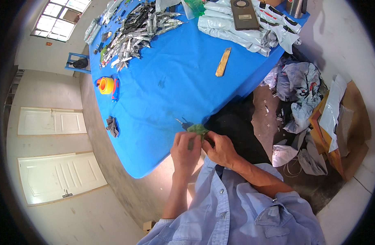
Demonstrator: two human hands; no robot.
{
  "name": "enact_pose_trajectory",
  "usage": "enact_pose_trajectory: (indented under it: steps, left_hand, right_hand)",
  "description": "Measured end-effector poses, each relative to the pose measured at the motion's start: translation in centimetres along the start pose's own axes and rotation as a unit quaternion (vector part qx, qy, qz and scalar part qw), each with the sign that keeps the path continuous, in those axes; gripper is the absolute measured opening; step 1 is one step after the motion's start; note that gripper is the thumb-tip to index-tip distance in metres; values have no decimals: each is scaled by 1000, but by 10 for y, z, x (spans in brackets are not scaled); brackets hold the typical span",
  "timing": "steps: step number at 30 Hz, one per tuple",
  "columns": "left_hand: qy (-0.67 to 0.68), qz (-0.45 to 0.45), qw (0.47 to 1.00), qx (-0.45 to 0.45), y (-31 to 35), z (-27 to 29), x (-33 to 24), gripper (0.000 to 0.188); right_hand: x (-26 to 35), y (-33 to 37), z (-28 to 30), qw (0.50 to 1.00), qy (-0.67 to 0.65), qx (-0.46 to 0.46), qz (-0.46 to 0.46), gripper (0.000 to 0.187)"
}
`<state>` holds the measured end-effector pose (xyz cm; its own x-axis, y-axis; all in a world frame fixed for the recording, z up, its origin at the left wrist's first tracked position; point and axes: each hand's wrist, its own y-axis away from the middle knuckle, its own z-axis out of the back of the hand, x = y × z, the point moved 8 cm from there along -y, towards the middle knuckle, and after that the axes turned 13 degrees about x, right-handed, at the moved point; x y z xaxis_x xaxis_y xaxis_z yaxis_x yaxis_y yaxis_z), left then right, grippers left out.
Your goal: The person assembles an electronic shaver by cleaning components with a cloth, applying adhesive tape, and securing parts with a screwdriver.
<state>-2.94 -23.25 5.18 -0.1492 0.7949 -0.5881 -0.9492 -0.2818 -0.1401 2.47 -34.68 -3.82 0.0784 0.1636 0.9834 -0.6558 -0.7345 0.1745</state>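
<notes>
My left hand (pixel 185 152) and my right hand (pixel 221 150) meet just off the near edge of the blue-covered table (pixel 167 85). Between their curled fingers is a crumpled green piece that looks like cloth (pixel 199 129). Some of the same green shows lower down beside my left fingers. A slim dark object with a thin pale tip (pixel 179 121) pokes out past the cloth, pointing up and left. Its other end is hidden by the cloth and fingers, so its kind is unclear.
Slim silver and black pieces (pixel 134 38) are heaped at the far left. Grey-white plastic bags (pixel 232 30) lie far right under a dark flat device (pixel 244 15). A yellow-handled cutter (pixel 223 63), yellow tape roll (pixel 106 85) and grey rag (pixel 112 126) are spread about. Discarded wrapping (pixel 299 94) fills the floor at right.
</notes>
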Motion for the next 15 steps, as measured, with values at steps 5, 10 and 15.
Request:
enact_pose_trajectory:
  steps: [5, 10, 15]
  left_hand:
    - [-26, -6, 999, -37, -10, 6, 11, 12]
    - [-23, 6, 998, -52, -22, 14, 22, 12]
    - [-13, 44, 997, -62, -30, 16, 37, 12]
  right_hand:
    - [-3, 0, 0, 1000, 12, -1, 9, 24]
    - [-3, 1, -1, 1000, 26, -1, 9, 25]
    - [-3, 2, -1, 999, 44, 5, 16, 27]
